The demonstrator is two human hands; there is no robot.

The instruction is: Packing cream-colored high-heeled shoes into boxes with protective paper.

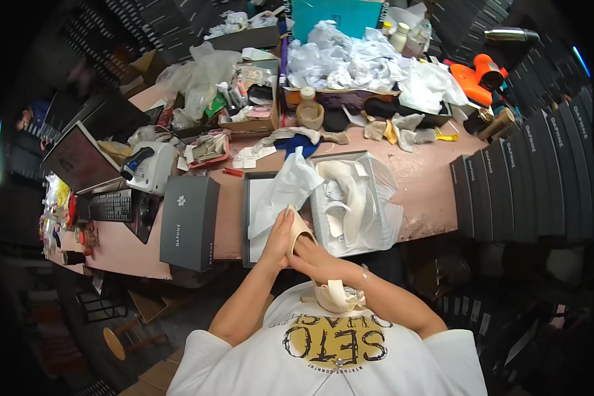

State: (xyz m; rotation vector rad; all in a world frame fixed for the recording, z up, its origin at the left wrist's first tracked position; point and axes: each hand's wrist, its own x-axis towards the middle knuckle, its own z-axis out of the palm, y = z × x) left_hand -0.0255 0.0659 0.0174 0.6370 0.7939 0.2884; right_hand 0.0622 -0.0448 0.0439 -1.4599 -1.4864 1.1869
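In front of my chest I hold a cream shoe (336, 298), its toe pointing away from me and its strapped heel end close to my shirt. My left hand (278, 241) is closed around the toe from the left. The fingers of my right hand (318, 263) reach into the shoe's opening and are partly hidden there. Just beyond my hands lies an open shoebox (313, 218) holding another cream shoe (353, 198) and white paper. Left of it, a sheet of white tissue paper (287, 188) rests over a grey box lid (246, 211).
A closed dark grey shoebox (190, 221) stands at left, near a keyboard (112, 206), monitor (82, 158) and white label printer (153, 168). Crumpled paper (343, 56) fills a far bin. Cloths (409, 129) lie before it. Stacked shoeboxes (534, 171) line the right; an orange heat gun (478, 79) sits behind.
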